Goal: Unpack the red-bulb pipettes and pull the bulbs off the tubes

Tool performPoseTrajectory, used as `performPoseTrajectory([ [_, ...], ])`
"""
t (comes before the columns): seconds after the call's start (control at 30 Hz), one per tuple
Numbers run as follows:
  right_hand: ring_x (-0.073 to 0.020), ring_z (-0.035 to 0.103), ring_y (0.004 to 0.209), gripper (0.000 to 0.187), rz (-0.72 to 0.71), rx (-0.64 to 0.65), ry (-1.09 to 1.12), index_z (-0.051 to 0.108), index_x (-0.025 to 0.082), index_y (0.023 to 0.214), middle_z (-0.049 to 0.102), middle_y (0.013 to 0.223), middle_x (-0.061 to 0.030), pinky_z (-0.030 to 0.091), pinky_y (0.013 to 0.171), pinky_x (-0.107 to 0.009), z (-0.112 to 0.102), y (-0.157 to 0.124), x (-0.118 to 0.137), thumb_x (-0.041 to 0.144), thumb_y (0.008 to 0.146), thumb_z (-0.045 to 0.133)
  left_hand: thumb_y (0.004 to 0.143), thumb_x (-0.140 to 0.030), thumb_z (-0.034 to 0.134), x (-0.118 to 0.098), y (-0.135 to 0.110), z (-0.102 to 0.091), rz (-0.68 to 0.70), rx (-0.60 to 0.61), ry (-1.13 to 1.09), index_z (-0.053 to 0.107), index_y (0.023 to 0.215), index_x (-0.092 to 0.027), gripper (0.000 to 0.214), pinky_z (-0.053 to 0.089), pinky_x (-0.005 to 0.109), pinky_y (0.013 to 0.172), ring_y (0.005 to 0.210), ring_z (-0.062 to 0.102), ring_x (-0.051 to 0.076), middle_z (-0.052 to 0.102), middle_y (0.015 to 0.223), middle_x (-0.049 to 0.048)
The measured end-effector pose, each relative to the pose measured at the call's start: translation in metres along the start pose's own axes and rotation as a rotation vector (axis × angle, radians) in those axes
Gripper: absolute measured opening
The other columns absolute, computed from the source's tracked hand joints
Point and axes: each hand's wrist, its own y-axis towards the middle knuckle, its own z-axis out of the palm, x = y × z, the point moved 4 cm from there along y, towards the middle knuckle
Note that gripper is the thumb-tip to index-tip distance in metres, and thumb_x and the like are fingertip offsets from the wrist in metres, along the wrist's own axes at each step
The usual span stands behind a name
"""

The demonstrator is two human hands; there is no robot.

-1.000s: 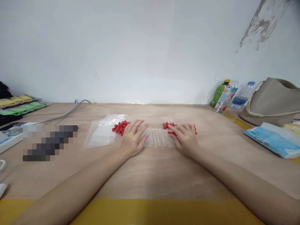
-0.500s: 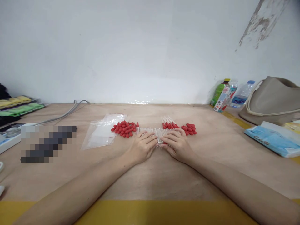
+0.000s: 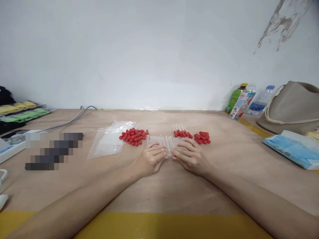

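In the middle of the table a row of clear glass dropper tubes lies side by side. My left hand rests at the near edge of the row, fingers curled and closed on a tube that lies crosswise between the hands. Facing it, my right hand is closed, with a bit of red rubber bulb showing under its fingers. A heap of red rubber bulbs lies left of the tubes, and a smaller pile of bulbs lies to the right. Several droppers with bulbs fitted lie behind my right hand.
Clear plastic bags lie left of the bulbs. Further left are a pixelated dark object, a grey cable and a white power strip. Bottles, a grey bag and a blue packet stand or lie at right.
The view has shifted slightly, so things sit a little further right. My hands have moved slightly nearer me, and more of the tubes show. The red bulb remains at my right fingers.
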Motion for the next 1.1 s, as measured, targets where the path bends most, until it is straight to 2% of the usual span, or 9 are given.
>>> performPoseTrajectory([
  [0.17,-0.0145,0.058,0.087,0.016,-0.032,-0.023,-0.046,0.062,0.020,0.095,0.069,0.088,0.0013,0.038,0.093,-0.039,-0.004,-0.001,-0.001,0.018,0.080,0.059,0.081,-0.013,0.052,0.001,-0.001,-0.001,-0.018,-0.011,-0.017,0.059,0.085,-0.016,0.009,0.041,0.034,0.092,0.089,0.063,0.014,0.069,0.087,0.0045],
  [0.43,-0.0144,0.059,0.093,0.017,-0.075,0.007,-0.075,0.062,0.023,0.098,0.069,0.091,0.0018,0.038,0.090,-0.038,-0.010,-0.001,-0.002,0.021,0.082,0.056,0.082,-0.013,0.049,0.002,-0.003,0.000,-0.036,0.000,-0.040,0.059,0.087,-0.017,0.011,0.041,0.035,0.092,0.091,0.062,0.015,0.069,0.089,0.0048],
  [0.57,-0.0141,0.058,0.094,0.021,-0.066,-0.001,-0.052,0.062,0.025,0.101,0.069,0.092,0.0016,0.038,0.087,-0.036,-0.015,-0.008,-0.010,0.018,0.084,0.052,0.082,-0.014,0.050,0.006,-0.006,-0.003,-0.043,-0.023,-0.048,0.060,0.087,-0.018,0.012,0.041,0.035,0.091,0.090,0.062,0.015,0.069,0.087,0.0041],
  [0.63,-0.0147,0.059,0.089,0.020,0.034,-0.014,-0.073,0.063,0.025,0.099,0.069,0.089,0.0009,0.040,0.082,-0.035,-0.019,-0.014,-0.025,0.018,0.083,0.054,0.082,-0.014,0.050,0.012,-0.008,-0.007,-0.084,-0.060,-0.030,0.060,0.087,-0.018,0.011,0.043,0.035,0.088,0.089,0.062,0.016,0.068,0.085,0.0036],
  [0.73,-0.0142,0.057,0.073,0.017,0.323,-0.075,-0.087,0.066,0.023,0.094,0.067,0.082,-0.0030,0.043,0.068,-0.030,-0.026,-0.026,-0.059,0.026,0.080,0.058,0.083,-0.017,0.050,0.023,-0.011,-0.010,-0.194,-0.087,0.014,0.061,0.088,-0.017,0.012,0.047,0.031,0.075,0.081,0.060,0.015,0.064,0.085,0.0050],
  [0.87,-0.0126,0.052,0.061,0.024,0.697,-0.114,0.000,0.065,0.018,0.096,0.060,0.074,-0.0044,0.042,0.056,-0.026,-0.031,-0.043,-0.103,0.032,0.081,0.052,0.086,-0.018,0.043,0.033,-0.006,-0.006,-0.322,-0.022,0.068,0.062,0.094,-0.015,0.021,0.045,0.023,0.058,0.068,0.052,0.012,0.052,0.078,0.0049],
  [1.0,-0.0118,0.050,0.055,0.029,1.023,-0.132,0.031,0.063,0.016,0.087,0.062,0.071,-0.0038,0.040,0.054,-0.026,-0.032,-0.059,-0.130,0.040,0.073,0.058,0.085,-0.013,0.037,0.037,0.009,0.000,-0.339,0.070,0.095,0.055,0.108,-0.013,0.029,0.047,0.026,0.061,0.074,0.051,0.015,0.049,0.085,0.0067],
  [1.1,-0.0122,0.050,0.054,0.028,1.171,-0.144,0.033,0.064,0.015,0.077,0.062,0.067,-0.0041,0.039,0.053,-0.025,-0.032,-0.070,-0.139,0.042,0.070,0.058,0.085,-0.012,0.037,0.034,0.023,0.010,-0.269,0.107,0.103,0.056,0.103,-0.013,0.026,0.047,0.026,0.063,0.073,0.052,0.015,0.051,0.084,0.0057],
])
